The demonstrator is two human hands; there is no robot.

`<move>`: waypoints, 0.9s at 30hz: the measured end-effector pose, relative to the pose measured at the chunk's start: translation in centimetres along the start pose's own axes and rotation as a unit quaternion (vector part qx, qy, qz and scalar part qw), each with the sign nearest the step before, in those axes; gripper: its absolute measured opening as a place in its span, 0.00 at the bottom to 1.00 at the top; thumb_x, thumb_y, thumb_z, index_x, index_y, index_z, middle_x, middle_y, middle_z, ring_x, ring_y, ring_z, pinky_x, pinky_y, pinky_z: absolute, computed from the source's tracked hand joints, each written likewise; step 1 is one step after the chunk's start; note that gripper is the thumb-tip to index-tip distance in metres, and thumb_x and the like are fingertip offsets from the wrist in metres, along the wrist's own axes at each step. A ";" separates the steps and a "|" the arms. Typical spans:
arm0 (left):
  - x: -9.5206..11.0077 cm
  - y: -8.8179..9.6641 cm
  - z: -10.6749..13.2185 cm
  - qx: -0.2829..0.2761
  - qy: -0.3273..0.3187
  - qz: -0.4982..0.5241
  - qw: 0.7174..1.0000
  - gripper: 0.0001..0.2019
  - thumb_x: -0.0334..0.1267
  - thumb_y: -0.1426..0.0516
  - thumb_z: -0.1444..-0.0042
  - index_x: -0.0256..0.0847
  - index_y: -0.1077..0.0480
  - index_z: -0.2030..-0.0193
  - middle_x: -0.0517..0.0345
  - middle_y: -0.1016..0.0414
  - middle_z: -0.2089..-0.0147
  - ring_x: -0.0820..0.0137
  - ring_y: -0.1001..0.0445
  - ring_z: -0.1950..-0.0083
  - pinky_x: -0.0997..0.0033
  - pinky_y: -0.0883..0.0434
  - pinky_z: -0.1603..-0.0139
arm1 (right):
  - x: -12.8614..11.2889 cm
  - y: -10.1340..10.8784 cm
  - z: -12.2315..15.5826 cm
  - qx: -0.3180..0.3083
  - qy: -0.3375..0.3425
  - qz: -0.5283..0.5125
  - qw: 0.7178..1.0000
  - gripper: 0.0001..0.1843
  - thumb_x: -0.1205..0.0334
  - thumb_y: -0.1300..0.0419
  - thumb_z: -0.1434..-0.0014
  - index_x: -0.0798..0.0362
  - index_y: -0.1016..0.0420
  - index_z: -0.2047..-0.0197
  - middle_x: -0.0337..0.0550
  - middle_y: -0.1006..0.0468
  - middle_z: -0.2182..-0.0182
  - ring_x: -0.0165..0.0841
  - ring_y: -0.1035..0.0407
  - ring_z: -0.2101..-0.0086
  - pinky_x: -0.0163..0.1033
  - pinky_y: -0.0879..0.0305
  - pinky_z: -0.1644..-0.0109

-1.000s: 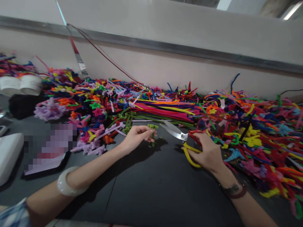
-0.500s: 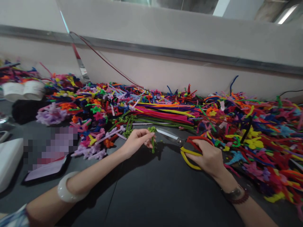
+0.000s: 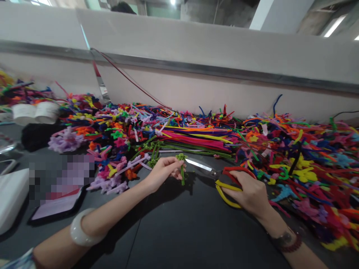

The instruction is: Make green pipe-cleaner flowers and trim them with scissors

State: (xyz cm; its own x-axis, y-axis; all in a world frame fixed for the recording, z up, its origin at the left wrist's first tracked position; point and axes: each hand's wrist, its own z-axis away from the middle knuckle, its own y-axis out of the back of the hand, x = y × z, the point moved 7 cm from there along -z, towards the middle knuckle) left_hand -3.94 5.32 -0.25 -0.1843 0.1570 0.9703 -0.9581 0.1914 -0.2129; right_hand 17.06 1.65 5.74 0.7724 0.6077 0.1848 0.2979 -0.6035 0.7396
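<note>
A green fuzzy stem [image 3: 182, 176] is pinched by the left hand [image 3: 164, 171]; scissors [image 3: 199, 164], gripped in the right hand [image 3: 249, 191], have been brought closer to its top.

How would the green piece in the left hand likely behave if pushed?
The green piece is probably light, being small beside the left hand. Its thin stem looks straight, so it may hold its shape yet bend under a push. Its fuzzy look suggests little slipping.
</note>
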 end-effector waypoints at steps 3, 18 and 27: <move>0.1 -0.1 0.0 -0.003 -0.002 -0.011 1.000 0.11 0.42 0.44 0.52 0.34 0.33 0.75 0.63 0.35 0.84 0.78 0.33 0.81 0.79 0.37 0.77 | 0.0 0.1 0.1 -0.001 0.002 0.003 1.000 0.18 0.52 0.44 0.50 0.59 0.31 0.64 0.46 0.23 0.73 0.33 0.29 0.73 0.34 0.37 0.71; 0.3 -0.4 0.1 -0.014 -0.003 -0.012 1.000 0.11 0.41 0.44 0.52 0.35 0.33 0.77 0.64 0.34 0.84 0.79 0.34 0.81 0.79 0.36 0.77 | 0.3 -0.3 0.3 -0.012 0.002 0.011 1.000 0.18 0.52 0.44 0.49 0.59 0.31 0.64 0.47 0.24 0.72 0.34 0.29 0.71 0.34 0.36 0.70; 0.2 -0.4 0.1 -0.014 0.003 -0.023 1.000 0.10 0.41 0.44 0.52 0.35 0.33 0.76 0.64 0.34 0.84 0.78 0.32 0.81 0.80 0.36 0.78 | 0.8 -0.6 0.2 -0.040 -0.059 -0.041 0.997 0.18 0.49 0.46 0.49 0.56 0.32 0.65 0.45 0.24 0.73 0.33 0.29 0.74 0.34 0.36 0.72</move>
State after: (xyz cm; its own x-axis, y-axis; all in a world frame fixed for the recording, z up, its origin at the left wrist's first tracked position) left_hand -3.62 5.16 0.06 -0.1387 0.1528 0.9785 -0.9589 0.2263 -0.1713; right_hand 17.62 2.42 5.37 0.8089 0.5860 0.0473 0.3211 -0.5077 0.7995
